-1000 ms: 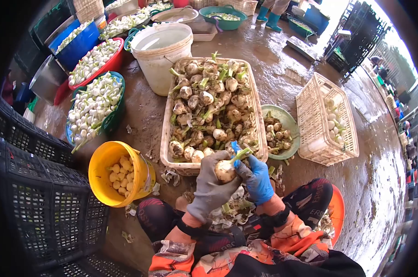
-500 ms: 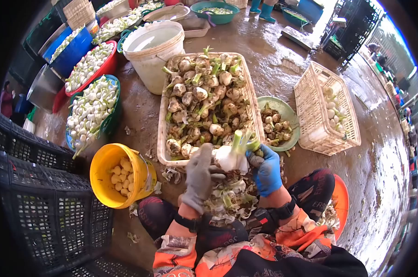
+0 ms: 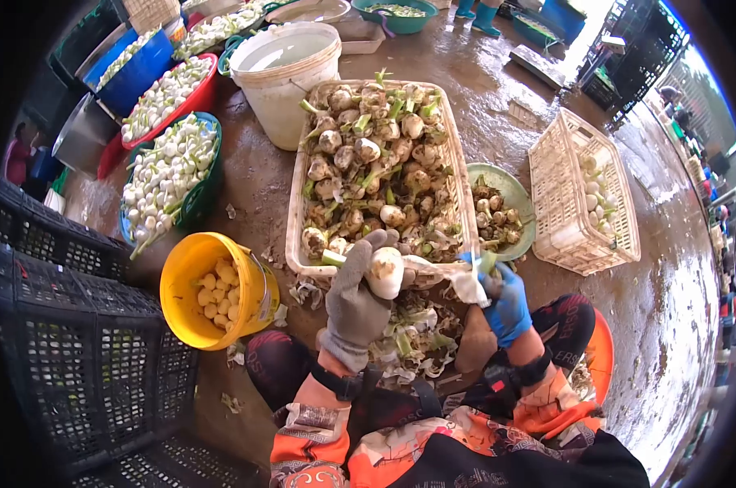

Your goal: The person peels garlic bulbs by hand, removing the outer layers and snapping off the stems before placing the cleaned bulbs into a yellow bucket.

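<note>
My left hand, in a grey glove, is closed around a white garlic bulb just over the near edge of a cream crate. Unpeeled, dirt-brown garlic bulbs fill that crate. To the right, my right hand wears a blue glove and pinches a strip of white garlic skin with a green stalk end. A thin pale edge shows beside its fingers; I cannot make out what it is. Below the hands lies a heap of garlic skins between my knees.
A yellow bucket with peeled bulbs stands at left, near black crates. Beyond it are a green tub of white garlic and a white bucket. At right are a green bowl and a cream basket.
The garlic's green stalk and outer skin have come away from the bulb. My hands have moved apart, the bulb staying in my left hand and the skin in my right.
</note>
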`<act>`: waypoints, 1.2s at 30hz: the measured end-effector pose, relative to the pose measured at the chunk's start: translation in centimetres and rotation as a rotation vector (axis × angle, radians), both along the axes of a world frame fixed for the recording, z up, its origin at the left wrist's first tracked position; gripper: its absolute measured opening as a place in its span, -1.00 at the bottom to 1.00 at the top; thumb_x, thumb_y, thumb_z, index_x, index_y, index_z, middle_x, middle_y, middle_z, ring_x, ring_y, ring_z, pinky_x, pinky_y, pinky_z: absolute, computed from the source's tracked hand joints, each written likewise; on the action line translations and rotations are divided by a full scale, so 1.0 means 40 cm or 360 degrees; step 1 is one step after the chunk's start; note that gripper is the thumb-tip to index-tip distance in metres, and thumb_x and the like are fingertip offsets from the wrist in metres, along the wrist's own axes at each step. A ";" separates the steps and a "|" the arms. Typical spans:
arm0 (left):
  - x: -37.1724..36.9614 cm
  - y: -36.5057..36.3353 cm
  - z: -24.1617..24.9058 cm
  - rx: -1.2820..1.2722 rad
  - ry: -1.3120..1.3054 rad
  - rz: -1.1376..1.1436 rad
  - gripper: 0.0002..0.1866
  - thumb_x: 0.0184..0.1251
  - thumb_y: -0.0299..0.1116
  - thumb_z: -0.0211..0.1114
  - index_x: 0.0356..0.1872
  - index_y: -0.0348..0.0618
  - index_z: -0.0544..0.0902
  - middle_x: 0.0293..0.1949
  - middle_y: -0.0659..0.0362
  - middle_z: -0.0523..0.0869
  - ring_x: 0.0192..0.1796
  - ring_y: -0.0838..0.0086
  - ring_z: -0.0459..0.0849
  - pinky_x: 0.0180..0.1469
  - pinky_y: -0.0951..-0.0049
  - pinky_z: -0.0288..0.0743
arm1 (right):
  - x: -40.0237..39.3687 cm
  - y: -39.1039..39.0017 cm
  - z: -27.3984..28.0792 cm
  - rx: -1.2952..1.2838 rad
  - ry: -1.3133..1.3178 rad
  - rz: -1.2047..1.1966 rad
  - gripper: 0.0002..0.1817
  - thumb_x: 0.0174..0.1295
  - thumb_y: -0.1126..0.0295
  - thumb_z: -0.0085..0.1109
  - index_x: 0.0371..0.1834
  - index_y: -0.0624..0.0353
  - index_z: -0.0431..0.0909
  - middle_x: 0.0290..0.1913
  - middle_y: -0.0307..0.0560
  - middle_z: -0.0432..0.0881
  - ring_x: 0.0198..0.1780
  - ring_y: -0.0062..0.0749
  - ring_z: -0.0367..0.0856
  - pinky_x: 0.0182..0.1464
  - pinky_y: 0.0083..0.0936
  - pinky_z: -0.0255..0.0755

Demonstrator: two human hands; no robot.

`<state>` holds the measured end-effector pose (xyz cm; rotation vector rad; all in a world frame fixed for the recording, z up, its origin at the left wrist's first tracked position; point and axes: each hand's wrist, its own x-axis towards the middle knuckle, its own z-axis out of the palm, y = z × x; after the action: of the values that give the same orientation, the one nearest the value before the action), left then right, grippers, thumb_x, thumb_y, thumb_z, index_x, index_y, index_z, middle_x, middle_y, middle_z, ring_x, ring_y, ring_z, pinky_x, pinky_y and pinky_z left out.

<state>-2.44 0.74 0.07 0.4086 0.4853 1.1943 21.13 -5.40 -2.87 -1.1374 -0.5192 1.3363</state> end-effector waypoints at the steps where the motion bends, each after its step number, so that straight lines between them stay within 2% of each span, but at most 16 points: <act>1: -0.004 0.000 -0.001 -0.0001 -0.0002 0.0021 -0.59 0.48 -0.14 0.05 0.20 -0.16 0.46 0.20 -0.01 0.53 0.11 0.19 0.61 -0.09 0.19 0.68 | 0.025 -0.034 -0.033 -0.0003 0.0171 -0.0020 -0.60 0.31 0.57 0.02 0.21 0.44 0.33 -0.05 0.11 0.63 -0.10 -0.32 0.68 -0.04 -0.46 0.56; 4: -0.026 -0.004 0.004 0.0999 0.1011 0.0409 -0.58 0.49 -0.39 0.05 0.31 -0.20 0.30 0.26 0.00 0.46 0.23 0.17 0.52 0.08 0.21 0.63 | 0.025 -0.086 -0.038 -0.0023 0.0235 -0.0037 -0.49 0.28 0.46 0.14 0.28 0.41 0.30 0.08 0.12 0.57 0.04 -0.23 0.63 0.08 -0.43 0.53; 6: -0.013 0.002 -0.020 0.0835 0.0869 0.0429 -0.58 0.53 -0.26 0.03 0.26 -0.31 0.41 0.17 0.04 0.57 0.18 0.35 0.57 0.11 0.37 0.59 | -0.027 -0.100 -0.002 -0.0081 -0.1353 0.0852 -0.37 0.21 0.34 0.28 0.31 0.35 0.29 0.19 0.09 0.52 0.16 -0.15 0.56 0.15 -0.38 0.47; 8: -0.003 0.010 -0.044 0.0597 0.0901 0.0325 -0.61 0.53 -0.25 0.05 0.20 -0.29 0.50 0.14 0.09 0.60 0.17 0.41 0.56 0.13 0.42 0.53 | -0.066 -0.076 0.031 0.0458 -0.1990 0.1180 -0.28 0.14 0.25 0.37 0.35 0.23 0.31 0.23 0.24 0.48 0.23 0.02 0.49 0.16 -0.36 0.42; 11: 0.022 -0.010 -0.017 0.0374 0.0809 0.0278 -0.65 0.50 -0.26 0.11 0.15 -0.26 0.55 0.09 0.15 0.62 0.11 0.48 0.57 0.14 0.47 0.47 | -0.170 0.009 0.143 0.0304 -0.1652 0.0849 -0.41 0.20 0.23 0.28 0.27 0.23 0.38 -0.02 0.24 0.60 0.04 0.11 0.58 0.03 -0.28 0.48; 13: 0.039 -0.023 0.024 0.0228 0.0871 0.0245 -0.70 0.45 -0.30 0.20 0.08 -0.22 0.61 0.00 0.18 0.65 0.03 0.52 0.58 0.15 0.50 0.42 | -0.223 0.061 0.177 0.0603 -0.2319 0.0592 -0.64 0.21 0.34 0.17 0.02 0.29 0.51 -0.32 0.15 0.62 -0.21 0.08 0.61 -0.19 -0.19 0.50; 16: 0.048 -0.007 -0.022 0.0561 0.1176 0.0525 -0.75 0.42 -0.33 0.22 0.00 -0.22 0.64 -0.06 0.17 0.66 0.00 0.51 0.59 0.11 0.48 0.45 | -0.258 0.087 0.125 0.0693 -0.2575 0.0484 -0.83 0.11 0.46 0.13 -0.24 0.27 0.52 -0.47 0.07 0.56 -0.38 0.02 0.58 -0.35 -0.14 0.46; 22: 0.043 -0.008 -0.015 0.0554 0.1211 0.0397 -0.73 0.41 -0.31 0.23 0.00 -0.26 0.64 -0.09 0.12 0.67 -0.04 0.49 0.61 0.06 0.49 0.49 | -0.265 0.070 0.121 0.0632 -0.2676 0.0457 -0.94 0.08 0.51 0.09 -0.40 0.24 0.53 -0.53 0.04 0.56 -0.45 -0.04 0.60 -0.42 -0.23 0.46; 24: 0.028 -0.007 0.031 -0.0037 0.0514 0.0152 -0.70 0.45 -0.27 0.17 0.01 -0.29 0.62 -0.08 0.07 0.68 -0.08 0.48 0.64 -0.01 0.50 0.54 | -0.256 0.073 0.138 0.0686 -0.2704 0.0374 -0.93 0.14 0.50 0.08 -0.40 0.25 0.54 -0.54 -0.02 0.57 -0.46 -0.13 0.61 -0.43 -0.29 0.47; 26: -0.002 -0.001 0.001 0.0641 0.0924 0.0152 -0.58 0.55 -0.16 -0.04 0.14 -0.31 0.52 0.03 -0.06 0.63 0.03 0.30 0.67 -0.05 0.42 0.61 | -0.213 0.071 0.174 -0.0030 -0.0758 0.0554 -0.83 0.30 0.40 0.06 -0.28 0.29 0.55 -0.47 -0.15 0.59 -0.46 -0.37 0.60 -0.38 -0.43 0.49; 27: -0.001 -0.001 0.004 0.0481 0.0557 0.0118 -0.53 0.55 -0.10 -0.09 0.18 -0.29 0.48 0.09 -0.09 0.60 0.08 0.20 0.64 0.03 0.29 0.60 | -0.187 0.056 0.173 -0.0018 -0.0248 0.0517 -0.74 0.40 0.31 0.00 -0.15 0.33 0.53 -0.36 -0.17 0.60 -0.41 -0.51 0.57 -0.29 -0.53 0.50; 29: -0.014 0.006 0.022 0.0117 -0.0227 -0.0001 -0.46 0.53 0.01 -0.12 0.23 -0.23 0.45 0.17 -0.09 0.54 0.17 0.04 0.58 0.17 0.06 0.51 | -0.120 0.001 0.165 0.0135 0.0147 0.0505 -0.64 0.35 0.21 0.04 -0.11 0.38 0.48 -0.30 -0.04 0.60 -0.38 -0.43 0.59 -0.27 -0.50 0.51; 30: -0.029 0.019 0.037 -0.0079 -0.0641 -0.0088 -0.44 0.51 0.05 -0.12 0.23 -0.20 0.45 0.20 -0.07 0.52 0.20 -0.03 0.54 0.24 -0.04 0.44 | -0.096 -0.029 0.187 0.0188 0.0009 0.0526 -0.59 0.31 0.17 0.06 -0.11 0.40 0.48 -0.31 -0.03 0.61 -0.38 -0.40 0.59 -0.27 -0.48 0.53; 32: -0.040 0.034 0.034 -0.0132 -0.0661 -0.0033 -0.49 0.46 0.03 -0.04 0.22 -0.11 0.47 0.12 0.08 0.60 0.27 0.07 0.48 0.33 -0.14 0.31 | -0.046 -0.081 0.141 0.0267 0.0051 0.0642 -0.59 0.33 0.15 0.06 -0.16 0.39 0.52 -0.29 -0.03 0.65 -0.33 -0.37 0.65 -0.29 -0.48 0.53; 35: -0.030 0.047 0.030 -0.0239 -0.0670 0.0067 -0.53 0.43 -0.02 0.01 0.19 -0.09 0.49 0.14 0.08 0.59 0.27 0.10 0.48 0.31 -0.11 0.35 | -0.057 -0.125 0.016 0.0043 -0.1262 0.1162 -0.49 0.29 -0.03 0.12 -0.07 0.27 0.56 -0.31 0.11 0.68 -0.33 -0.14 0.69 -0.28 -0.27 0.53; 36: -0.024 0.046 0.033 -0.0269 -0.0505 0.0142 -0.42 0.45 0.17 -0.07 0.18 -0.08 0.48 0.08 0.09 0.63 0.20 0.13 0.55 0.27 0.03 0.42 | -0.059 -0.127 -0.052 0.0117 -0.1755 0.1388 -0.46 0.26 -0.09 0.13 -0.02 0.21 0.57 -0.33 0.17 0.68 -0.32 -0.04 0.70 -0.26 -0.20 0.53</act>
<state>-3.42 2.57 1.38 0.0500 0.3277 1.2658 18.76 -10.47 -4.93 -1.6164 -2.0206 1.2410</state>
